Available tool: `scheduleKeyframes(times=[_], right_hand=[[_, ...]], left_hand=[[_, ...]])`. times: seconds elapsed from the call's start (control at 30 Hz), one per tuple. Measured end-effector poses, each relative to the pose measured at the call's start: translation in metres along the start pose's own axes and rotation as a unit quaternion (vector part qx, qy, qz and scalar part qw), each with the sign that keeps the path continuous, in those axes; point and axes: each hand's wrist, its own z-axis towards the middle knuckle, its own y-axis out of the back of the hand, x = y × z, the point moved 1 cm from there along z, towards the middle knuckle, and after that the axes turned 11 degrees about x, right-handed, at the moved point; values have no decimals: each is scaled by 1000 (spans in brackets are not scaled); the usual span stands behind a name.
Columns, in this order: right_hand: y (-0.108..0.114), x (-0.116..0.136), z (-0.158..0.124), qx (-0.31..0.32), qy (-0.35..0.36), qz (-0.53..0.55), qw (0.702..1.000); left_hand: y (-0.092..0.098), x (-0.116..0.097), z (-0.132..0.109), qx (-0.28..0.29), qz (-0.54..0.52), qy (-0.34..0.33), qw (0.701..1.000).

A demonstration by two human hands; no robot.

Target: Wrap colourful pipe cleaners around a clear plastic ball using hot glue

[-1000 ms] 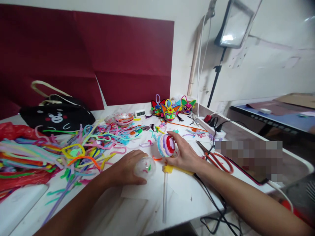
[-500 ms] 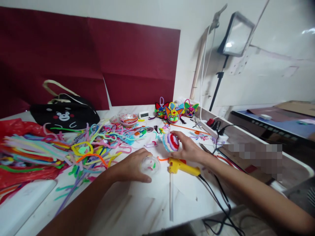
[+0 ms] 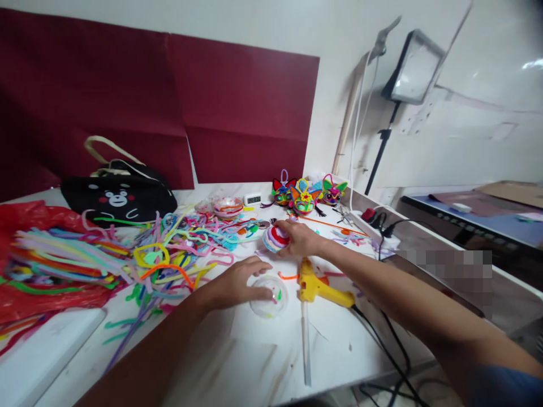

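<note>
My right hand (image 3: pixel 304 238) grips a ball wrapped in bands of coloured pipe cleaners (image 3: pixel 274 240), red, purple, white and blue. Below it, a clear plastic half-shell (image 3: pixel 274 308) with small coloured bits in it rests on the white table. My left hand (image 3: pixel 235 285) is at the shell's left edge, fingers and thumb apart, the thumb tip over the rim. Whether the thumb touches the shell I cannot tell. A yellow glue gun (image 3: pixel 324 291) lies just right of the shell, with a translucent glue stick (image 3: pixel 306 350) stretching toward the table's front edge.
Loose pipe cleaners (image 3: pixel 169 254) are heaped at left, partly on a red plastic bag (image 3: pixel 25 217). Behind are a black bag (image 3: pixel 119 198), a small digital clock (image 3: pixel 253 199) and several finished cat-face ornaments (image 3: pixel 304 198). A power strip (image 3: pixel 382 236) and cables lie right.
The wrapped ball has moved left in my right hand. My left hand has loosened from around the clear half-shell, which now shows more fully. The camera has shifted slightly.
</note>
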Motion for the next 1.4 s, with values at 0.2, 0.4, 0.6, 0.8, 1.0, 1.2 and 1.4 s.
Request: scheduleKeyframes(times=[0.2,0.4,0.6,0.8,1.0,1.2,1.4], right_hand=[[0,-9,20,-3,-31,31,999],[-8,-15,38,3,-58,31,998],[-13,-14,56,12,-60,0,998],[-14,-7,69,6,-74,-29,997],[-21,-10,71,6,-72,-30,997],[-6,-5,33,-34,-28,-41,998],[7,17,-38,-44,50,-26,997]], left_hand=[[-12,29,10,-119,88,-6,989],[-25,46,16,-108,137,-2,985],[-21,44,17,-128,153,-20,980],[-20,46,18,-153,146,-37,977],[-21,44,18,-159,138,-60,976],[-22,45,19,-173,126,-72,974],[-16,38,16,-213,74,-68,972]])
